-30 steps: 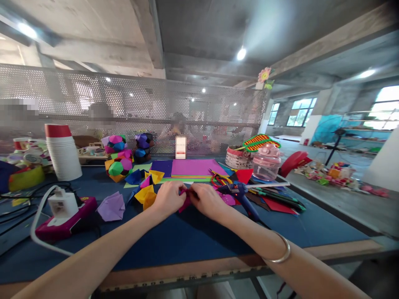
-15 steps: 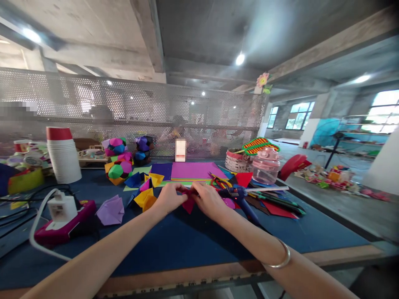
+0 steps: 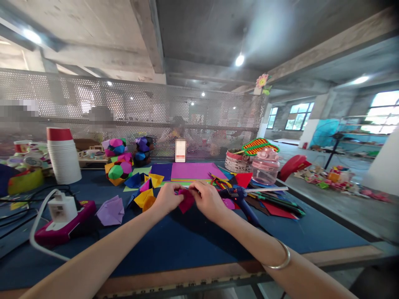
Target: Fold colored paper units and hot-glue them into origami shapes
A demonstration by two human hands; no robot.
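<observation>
Between my two hands is a small dark-pink piece of paper (image 3: 186,202), held a little above the blue table surface. My left hand (image 3: 169,198) pinches its left edge, and my right hand (image 3: 206,199) grips the upper right edge with thumb and fingertips. The fingers cover part of the paper, so its folds are hard to make out. Just right of my right hand lies a blue glue gun (image 3: 234,192) with a small red light. Yellow folded paper pieces (image 3: 146,200) sit left of my left hand, with a lilac folded paper shape (image 3: 111,210) farther left.
A purple power strip (image 3: 62,228) with a white plug and cables stands at the left. Stacked paper cups (image 3: 64,160) and paper balls (image 3: 118,170) are behind. Coloured sheets (image 3: 196,171), a phone (image 3: 180,150), a basket (image 3: 237,162) and a pink bottle (image 3: 265,168) line the back.
My hands have drawn slightly apart, and more of the dark-pink paper shows between them. It now looks wider and flatter.
</observation>
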